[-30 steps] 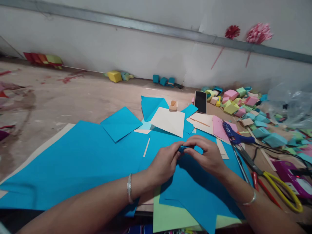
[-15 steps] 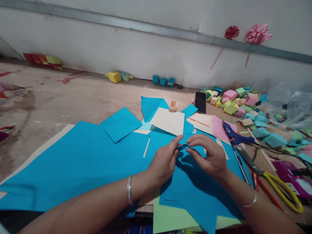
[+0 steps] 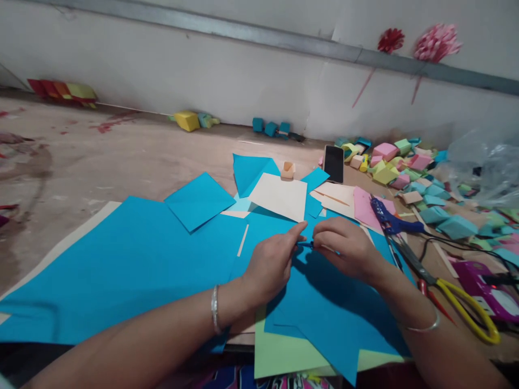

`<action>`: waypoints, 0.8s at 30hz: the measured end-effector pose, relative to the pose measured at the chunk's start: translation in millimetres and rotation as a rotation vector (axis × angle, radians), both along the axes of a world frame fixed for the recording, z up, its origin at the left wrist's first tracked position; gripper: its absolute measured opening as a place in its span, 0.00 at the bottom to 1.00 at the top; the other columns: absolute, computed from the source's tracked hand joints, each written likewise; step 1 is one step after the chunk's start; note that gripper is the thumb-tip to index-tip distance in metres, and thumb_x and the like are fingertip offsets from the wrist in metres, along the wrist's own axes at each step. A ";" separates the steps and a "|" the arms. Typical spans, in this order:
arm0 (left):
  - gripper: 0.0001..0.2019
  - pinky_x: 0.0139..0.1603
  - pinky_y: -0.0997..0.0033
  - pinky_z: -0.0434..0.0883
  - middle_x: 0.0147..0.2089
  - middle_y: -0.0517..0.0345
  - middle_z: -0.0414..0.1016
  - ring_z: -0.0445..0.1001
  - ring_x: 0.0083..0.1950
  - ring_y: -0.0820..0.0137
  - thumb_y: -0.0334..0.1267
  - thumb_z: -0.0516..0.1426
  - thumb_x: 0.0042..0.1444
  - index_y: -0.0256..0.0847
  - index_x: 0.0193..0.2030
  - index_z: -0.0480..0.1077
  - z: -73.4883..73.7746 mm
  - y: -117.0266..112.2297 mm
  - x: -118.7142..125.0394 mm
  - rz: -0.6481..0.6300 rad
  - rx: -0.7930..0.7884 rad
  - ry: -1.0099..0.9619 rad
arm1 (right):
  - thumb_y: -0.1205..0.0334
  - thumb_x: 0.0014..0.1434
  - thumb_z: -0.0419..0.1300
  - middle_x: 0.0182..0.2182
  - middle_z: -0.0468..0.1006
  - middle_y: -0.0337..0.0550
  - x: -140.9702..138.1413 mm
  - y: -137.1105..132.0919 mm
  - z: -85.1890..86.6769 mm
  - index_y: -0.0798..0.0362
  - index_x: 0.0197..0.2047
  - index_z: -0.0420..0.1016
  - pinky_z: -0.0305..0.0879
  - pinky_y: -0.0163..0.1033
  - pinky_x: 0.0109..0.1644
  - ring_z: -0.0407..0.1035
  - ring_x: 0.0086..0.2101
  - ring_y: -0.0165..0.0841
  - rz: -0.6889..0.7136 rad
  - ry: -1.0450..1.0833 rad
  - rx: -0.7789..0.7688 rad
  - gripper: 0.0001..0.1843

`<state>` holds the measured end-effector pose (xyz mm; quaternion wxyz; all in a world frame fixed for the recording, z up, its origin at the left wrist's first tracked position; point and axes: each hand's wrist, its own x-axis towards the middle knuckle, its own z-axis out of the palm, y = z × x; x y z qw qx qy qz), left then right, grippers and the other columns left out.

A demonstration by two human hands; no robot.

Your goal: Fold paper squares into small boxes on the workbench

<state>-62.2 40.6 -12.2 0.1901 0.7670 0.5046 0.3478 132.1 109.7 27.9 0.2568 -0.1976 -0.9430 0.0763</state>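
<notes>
Between my two hands is a small folded piece of blue paper, mostly hidden by the fingers. My left hand is closed on its left end, the index finger stretched forward. On its other end, my right hand pinches with thumb and fingertips. Both hands hover above large blue paper sheets. Just beyond them lie a cream paper square, a blue paper square and a small peach paper box.
To the right lie a blue glue gun, yellow-handled scissors, a purple power strip and a phone. Many folded paper boxes are heaped near a clear plastic bag. A wall closes off the back.
My right hand's fingers have closed from a looser, spread pose into a pinch on the blue paper piece. The view has shifted slightly.
</notes>
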 end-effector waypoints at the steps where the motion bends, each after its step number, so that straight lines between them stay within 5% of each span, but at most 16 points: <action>1: 0.24 0.41 0.59 0.75 0.50 0.47 0.78 0.77 0.46 0.60 0.29 0.47 0.64 0.41 0.67 0.53 -0.2 -0.1 0.0 0.001 -0.001 0.011 | 0.69 0.63 0.54 0.33 0.77 0.45 1.0 0.7 0.3 0.52 0.32 0.72 0.64 0.41 0.40 0.69 0.35 0.34 0.009 -0.020 0.018 0.09; 12: 0.28 0.37 0.60 0.75 0.45 0.48 0.78 0.77 0.42 0.60 0.26 0.48 0.60 0.40 0.68 0.53 -4.4 -2.3 0.1 -0.008 -0.015 0.156 | 0.72 0.58 0.55 0.34 0.79 0.46 0.9 -3.6 5.1 0.52 0.30 0.70 0.66 0.42 0.40 0.72 0.35 0.34 0.002 0.011 0.027 0.08; 24: 0.29 0.42 0.61 0.75 0.50 0.49 0.78 0.77 0.47 0.62 0.24 0.47 0.61 0.44 0.68 0.51 -3.3 -1.5 -2.1 -0.011 0.075 0.032 | 0.67 0.56 0.62 0.32 0.77 0.42 1.7 -0.8 4.1 0.52 0.36 0.72 0.69 0.37 0.37 0.70 0.31 0.30 -0.103 0.131 -0.320 0.04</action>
